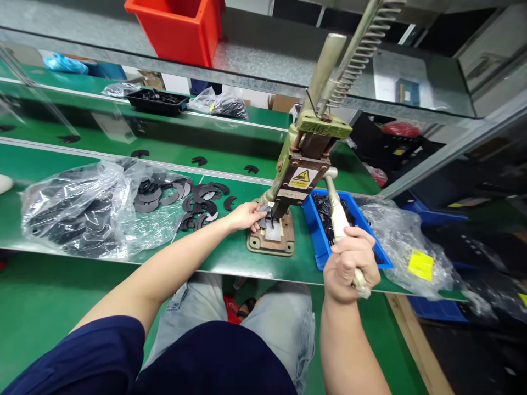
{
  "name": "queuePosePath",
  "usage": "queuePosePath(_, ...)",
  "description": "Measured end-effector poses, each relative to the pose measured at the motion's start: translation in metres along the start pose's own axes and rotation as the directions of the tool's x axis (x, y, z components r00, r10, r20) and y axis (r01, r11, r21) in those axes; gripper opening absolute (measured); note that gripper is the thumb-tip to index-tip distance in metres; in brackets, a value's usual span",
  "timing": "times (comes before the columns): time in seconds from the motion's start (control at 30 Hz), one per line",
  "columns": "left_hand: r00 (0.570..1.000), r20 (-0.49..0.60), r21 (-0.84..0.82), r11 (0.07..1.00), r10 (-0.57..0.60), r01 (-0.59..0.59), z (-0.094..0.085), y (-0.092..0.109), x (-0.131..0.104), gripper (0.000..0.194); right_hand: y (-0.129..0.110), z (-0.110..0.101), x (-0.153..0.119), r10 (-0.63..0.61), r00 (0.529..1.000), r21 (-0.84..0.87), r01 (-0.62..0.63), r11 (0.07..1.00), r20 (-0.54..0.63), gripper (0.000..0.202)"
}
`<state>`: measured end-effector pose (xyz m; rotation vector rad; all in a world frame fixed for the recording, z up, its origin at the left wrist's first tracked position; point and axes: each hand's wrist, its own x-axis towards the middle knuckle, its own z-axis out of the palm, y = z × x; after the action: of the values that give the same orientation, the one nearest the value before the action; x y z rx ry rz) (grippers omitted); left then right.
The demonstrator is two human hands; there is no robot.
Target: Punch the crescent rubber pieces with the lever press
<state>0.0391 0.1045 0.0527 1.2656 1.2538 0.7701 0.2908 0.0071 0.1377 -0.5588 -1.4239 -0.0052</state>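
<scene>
A green hand press (284, 159) with a yellow warning label stands on the bench. My right hand (351, 264) is wrapped round its pale lever handle (338, 217), which slants down towards me. At the press base (255, 244), my left hand (245, 216) pinches a dark curved plastic piece (264, 219) between thumb and fingers. The piece lies under the ram (280, 210), beside a small metal plate (273, 231); whether the ram touches it I cannot tell. Loose curved black pieces (201, 204) lie in a pile left of my left hand.
A clear plastic bag (94, 211) of black pieces spills open at the left. Right of the press sits a blue bin (321, 248) of small black parts, beside another plastic bag (395, 236). A red bin (177, 33) stands on the shelf above; several pieces lie behind the bench.
</scene>
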Motion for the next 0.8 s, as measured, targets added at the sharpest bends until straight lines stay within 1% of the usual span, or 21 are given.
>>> queuePosePath(0.17, 0.998, 0.020, 0.009, 0.998, -0.055, 0.055, -0.003, 0.004, 0.007, 0.037, 0.000, 0.000, -0.001, 0.007, 1.000, 0.010, -0.007, 1.000, -0.016, 0.041)
queuePosePath(0.37, 0.996, 0.085, -0.011, 1.000, -0.026, 0.027, -0.012, 0.007, 0.007, 0.039, 0.003, 0.000, -0.003, 0.001, 1.000, -0.001, -0.001, 1.000, -0.026, 0.042)
queuePosePath(0.57, 0.999, 0.044, -0.013, 0.999, -0.032, 0.033, -0.009, 0.005, 0.006, 0.040, 0.003, 0.001, -0.005, 0.022, 0.999, -0.044, -0.024, 0.999, -0.036, 0.046)
queuePosePath(0.67, 0.998, 0.017, -0.010, 0.998, -0.068, 0.069, -0.007, 0.004, 0.006, 0.039, 0.004, 0.001, -0.006, 0.025, 0.999, -0.031, -0.026, 0.999, -0.048, 0.045)
queuePosePath(0.8, 0.993, 0.012, 0.005, 0.993, -0.118, 0.118, -0.006, 0.006, 0.006, 0.035, 0.006, 0.003, -0.005, 0.016, 0.997, 0.005, -0.016, 1.000, -0.079, 0.043)
